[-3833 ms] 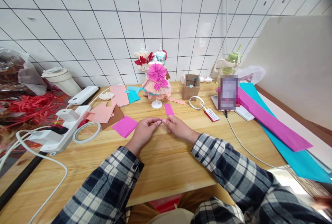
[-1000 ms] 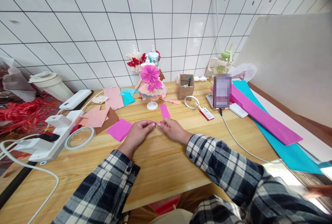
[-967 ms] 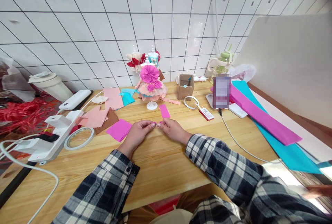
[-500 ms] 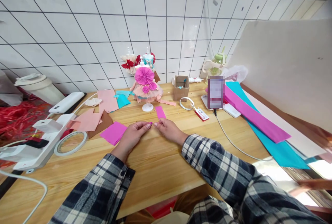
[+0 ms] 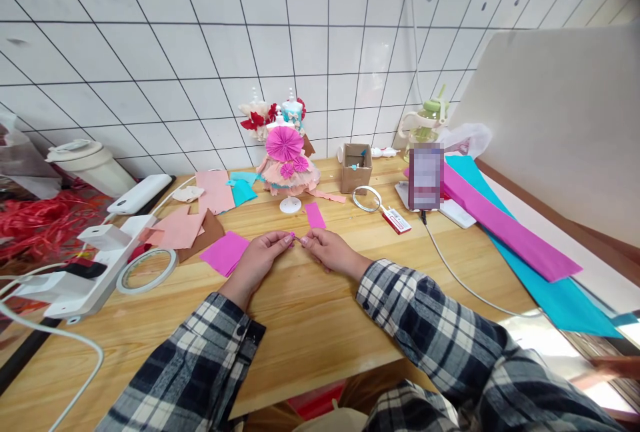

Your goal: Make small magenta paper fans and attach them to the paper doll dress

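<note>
Table (image 5: pixel 310 312): pale wood, smooth, satin sheen. Wall (image 5: pixel 200 52): glossy white tile. Pink sheet (image 5: pixel 225 253), at 9 o'clock of hands: matt paper. Sleeves (image 5: pixel 430 325): soft plaid cloth. Power strip (image 5: pixel 90 272): smooth white plastic.

A paper-dressed doll (image 5: pixel 286 165) stands at the back of the wooden bench (image 5: pixel 310 325), with a small cardboard box (image 5: pixel 355 167) to its right. A tape roll (image 5: pixel 147 270) lies near a white power strip (image 5: pixel 85 272) (cables plugged in). Long magenta and teal paper sheets (image 5: pixel 520 239) stretch along the right side, beside a propped phone (image 5: pixel 426 176).
</note>
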Demonstrator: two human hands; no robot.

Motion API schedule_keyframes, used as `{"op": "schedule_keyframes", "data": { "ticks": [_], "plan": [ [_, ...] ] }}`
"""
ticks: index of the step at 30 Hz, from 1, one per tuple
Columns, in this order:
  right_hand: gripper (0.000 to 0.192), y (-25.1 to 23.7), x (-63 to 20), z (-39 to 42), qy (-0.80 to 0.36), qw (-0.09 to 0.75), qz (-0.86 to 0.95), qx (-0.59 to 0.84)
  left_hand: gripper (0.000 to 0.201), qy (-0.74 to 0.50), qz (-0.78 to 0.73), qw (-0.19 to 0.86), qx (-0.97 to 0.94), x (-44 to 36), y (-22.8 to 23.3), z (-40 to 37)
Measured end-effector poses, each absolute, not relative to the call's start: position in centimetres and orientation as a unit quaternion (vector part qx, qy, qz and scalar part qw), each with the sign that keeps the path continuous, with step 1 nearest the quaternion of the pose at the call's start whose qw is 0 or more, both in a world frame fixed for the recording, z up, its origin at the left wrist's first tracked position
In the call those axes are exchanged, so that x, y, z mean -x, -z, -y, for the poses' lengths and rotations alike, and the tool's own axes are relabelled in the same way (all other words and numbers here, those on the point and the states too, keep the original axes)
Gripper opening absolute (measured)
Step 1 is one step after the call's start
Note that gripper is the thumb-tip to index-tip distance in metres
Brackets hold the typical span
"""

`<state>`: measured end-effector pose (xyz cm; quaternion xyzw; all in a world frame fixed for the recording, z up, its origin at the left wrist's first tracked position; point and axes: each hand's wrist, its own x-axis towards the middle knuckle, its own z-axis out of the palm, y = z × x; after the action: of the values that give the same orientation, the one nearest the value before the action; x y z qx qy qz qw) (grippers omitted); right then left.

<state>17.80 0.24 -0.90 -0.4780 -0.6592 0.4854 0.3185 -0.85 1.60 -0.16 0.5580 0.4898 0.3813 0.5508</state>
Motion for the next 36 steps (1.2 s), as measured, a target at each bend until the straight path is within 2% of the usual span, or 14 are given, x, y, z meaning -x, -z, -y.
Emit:
{"op": "schedule_keyframes", "data": {
  "ticks": [7, 16, 21, 28, 32, 36],
  "plan": [
    [0.03, 0.54, -17.52, -0.04, -0.461, 0.305, 0.67, 0.496, 0.045, -0.366, -0.502, 0.535, -0.572, 0.7, 0.1, -1.48],
    [0.027, 0.52, -17.3, -0.26, -0.453, 0.326, 0.668, 0.493, 0.039, -0.366, -0.496, 0.543, -0.57, 0.57, -0.13, -1.24],
    [0.026, 0.77, -17.58, -0.21, -0.484, 0.291, 0.667, 0.486, 0.042, -0.347, -0.499, 0.531, -0.59, 0.67, 0.14, -1.42],
    [0.029, 1.34, -17.91, -0.44, -0.522, 0.281, 0.661, 0.46, 0.042, -0.335, -0.508, 0.511, -0.607, 0.8, 0.33, -1.53],
    [0.04, 1.11, -17.7, -0.54, -0.512, 0.27, 0.658, 0.481, 0.045, -0.348, -0.513, 0.516, -0.592, 0.72, 0.13, -1.55],
    [0.041, 0.97, -17.47, -0.52, -0.509, 0.301, 0.637, 0.494, 0.045, -0.359, -0.51, 0.522, -0.581, 0.74, 0.1, -1.54]
  ]
}}
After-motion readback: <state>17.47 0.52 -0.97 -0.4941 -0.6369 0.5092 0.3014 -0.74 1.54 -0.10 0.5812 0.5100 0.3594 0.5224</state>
